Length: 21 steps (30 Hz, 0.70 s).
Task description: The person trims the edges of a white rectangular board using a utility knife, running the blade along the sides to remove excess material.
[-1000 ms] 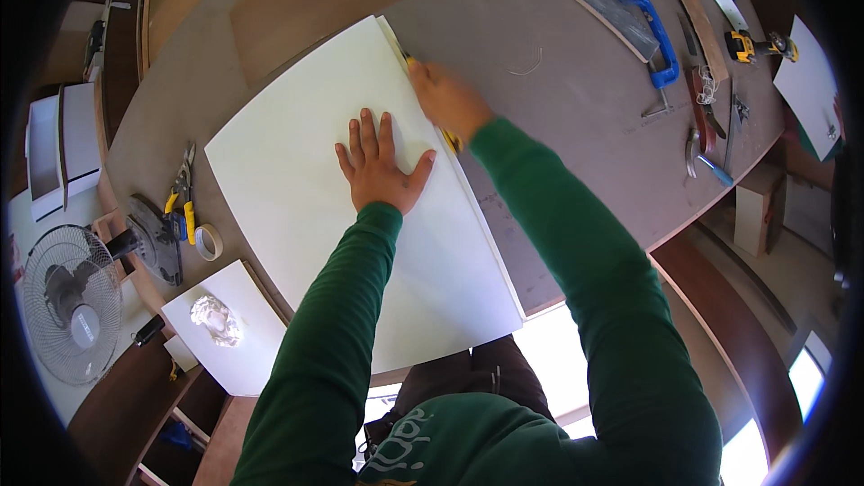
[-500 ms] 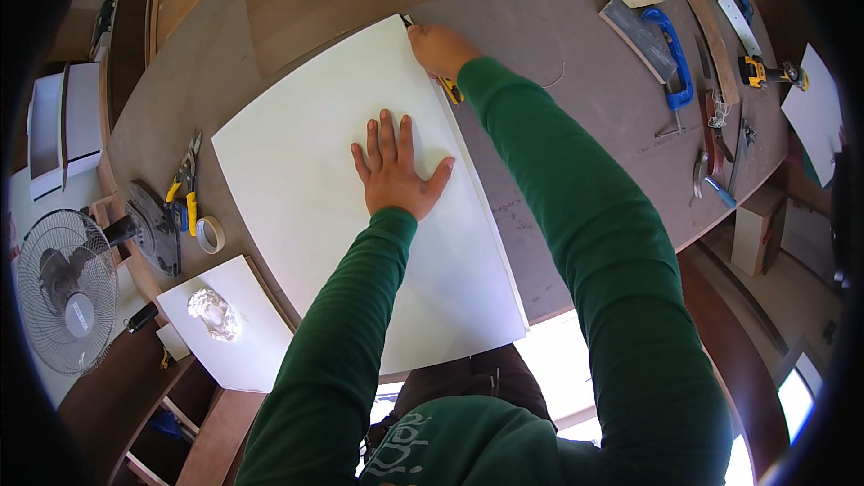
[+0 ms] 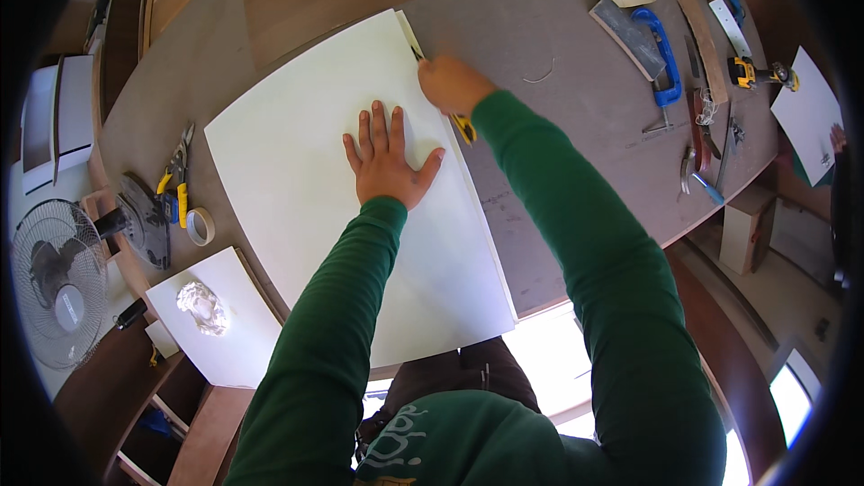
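A large white panel lies on the brown worktable in front of me. My left hand presses flat on its upper middle, fingers spread and thumb out. My right hand, slightly blurred, is closed around a yellow-and-black utility knife at the panel's upper right edge. The knife's tip reaches the edge just beyond my knuckles, while its yellow end sticks out below my palm. Beyond the tip, a narrow pale strip shows along the panel's edge.
At left are tin snips, a tape roll, a fan and a smaller white board bearing crumpled clear material. Toward the right lie a blue clamp, a hammer and a yellow drill. Another person's hand shows far right.
My right hand has drawn the knife nearer to me along the panel's right edge, exposing the narrow strip at the far corner. My left hand stays flat on the panel.
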### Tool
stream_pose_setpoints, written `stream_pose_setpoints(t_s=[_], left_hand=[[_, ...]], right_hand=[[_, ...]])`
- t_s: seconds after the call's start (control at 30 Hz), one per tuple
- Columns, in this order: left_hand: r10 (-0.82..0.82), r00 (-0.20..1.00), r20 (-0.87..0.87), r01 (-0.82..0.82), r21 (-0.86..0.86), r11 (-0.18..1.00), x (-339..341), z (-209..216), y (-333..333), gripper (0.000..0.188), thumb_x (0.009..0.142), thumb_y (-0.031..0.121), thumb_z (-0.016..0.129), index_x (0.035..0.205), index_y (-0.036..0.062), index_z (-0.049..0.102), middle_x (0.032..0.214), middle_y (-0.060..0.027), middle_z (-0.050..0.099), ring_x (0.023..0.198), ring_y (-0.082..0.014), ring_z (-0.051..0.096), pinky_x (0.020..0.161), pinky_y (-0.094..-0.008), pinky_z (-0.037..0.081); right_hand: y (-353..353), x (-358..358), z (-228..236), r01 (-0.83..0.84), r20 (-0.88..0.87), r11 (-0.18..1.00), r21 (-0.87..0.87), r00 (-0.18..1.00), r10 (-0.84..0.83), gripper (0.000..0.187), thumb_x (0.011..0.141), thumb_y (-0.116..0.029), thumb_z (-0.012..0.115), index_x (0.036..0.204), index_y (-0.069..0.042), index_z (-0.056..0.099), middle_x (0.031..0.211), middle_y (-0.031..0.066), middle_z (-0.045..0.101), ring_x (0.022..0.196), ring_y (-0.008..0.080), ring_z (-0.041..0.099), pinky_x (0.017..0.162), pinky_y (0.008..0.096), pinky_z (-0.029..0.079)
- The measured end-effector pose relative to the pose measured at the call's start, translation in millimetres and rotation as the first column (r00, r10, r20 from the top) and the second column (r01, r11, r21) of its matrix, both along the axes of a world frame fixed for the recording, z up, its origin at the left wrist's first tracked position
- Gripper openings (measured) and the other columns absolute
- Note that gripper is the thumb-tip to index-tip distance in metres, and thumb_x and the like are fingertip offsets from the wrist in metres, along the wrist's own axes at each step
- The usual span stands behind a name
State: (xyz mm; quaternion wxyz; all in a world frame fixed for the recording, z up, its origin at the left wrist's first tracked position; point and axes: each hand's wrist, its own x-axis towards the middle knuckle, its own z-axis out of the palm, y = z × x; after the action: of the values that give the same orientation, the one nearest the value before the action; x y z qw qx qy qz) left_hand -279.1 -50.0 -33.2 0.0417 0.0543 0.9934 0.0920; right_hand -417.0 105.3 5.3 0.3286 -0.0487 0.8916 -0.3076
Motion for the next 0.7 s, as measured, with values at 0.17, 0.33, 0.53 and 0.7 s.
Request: stream_pose_setpoints(t_s=[0.17, 0.33, 0.53, 0.7], left_hand=[[0.004, 0.997, 0.072, -0.003, -0.015, 1.000, -0.6, 4.9, 1.7, 0.093, 0.092, 0.072, 0.049, 0.164, 0.0150, 0.029, 0.173, -0.0128, 0.015, 0.161, -0.0301, 0.008, 0.127, -0.0558, -0.002], [0.007, 1.000, -0.018, -0.008, -0.027, 1.000, 3.1, -0.1, 3.2, 0.092, 0.091, 0.070, 0.055, 0.161, 0.0151, 0.033, 0.172, -0.0145, 0.021, 0.159, -0.0316, 0.016, 0.127, -0.0556, 0.004], [0.014, 1.000, 0.016, -0.013, -0.082, 0.997, 2.1, 0.2, 1.6, 0.092, 0.093, 0.073, 0.049, 0.163, 0.0162, 0.030, 0.173, -0.0125, 0.018, 0.160, -0.0296, 0.011, 0.128, -0.0542, 0.001], [0.010, 0.999, -0.043, -0.012, -0.051, 0.999, 3.2, -2.7, 1.0, 0.090, 0.092, 0.071, 0.054, 0.161, 0.0162, 0.035, 0.171, -0.0137, 0.022, 0.159, -0.0305, 0.016, 0.128, -0.0545, 0.005]], right_hand=[[20.3, 80.3, 11.8, 0.012, -0.066, 0.999, 0.037, 0.998, -0.009, 0.040, 0.105, -0.024, 0.040, 0.101, 0.005, 0.069, 0.095, 0.0284, 0.071, 0.087, 0.0469, 0.069, 0.080, 0.0544, 0.056], [36.4, 160.0, 10.1, 0.199, 0.097, 0.979, 0.039, 0.975, -0.202, 0.045, 0.107, -0.033, 0.041, 0.099, 0.002, 0.069, 0.094, 0.0260, 0.071, 0.088, 0.0474, 0.067, 0.082, 0.0552, 0.053], [53.2, 242.3, 20.0, 0.231, 0.084, 0.971, 0.057, 0.968, -0.235, 0.046, 0.107, -0.036, 0.042, 0.096, 0.001, 0.066, 0.090, 0.0261, 0.070, 0.086, 0.0473, 0.067, 0.079, 0.0542, 0.053], [79.2, 313.3, 20.0, 0.171, 0.135, 0.983, 0.066, 0.975, -0.178, 0.044, 0.108, -0.035, 0.041, 0.094, 0.000, 0.064, 0.083, 0.0266, 0.069, 0.080, 0.0472, 0.066, 0.076, 0.0553, 0.053]])
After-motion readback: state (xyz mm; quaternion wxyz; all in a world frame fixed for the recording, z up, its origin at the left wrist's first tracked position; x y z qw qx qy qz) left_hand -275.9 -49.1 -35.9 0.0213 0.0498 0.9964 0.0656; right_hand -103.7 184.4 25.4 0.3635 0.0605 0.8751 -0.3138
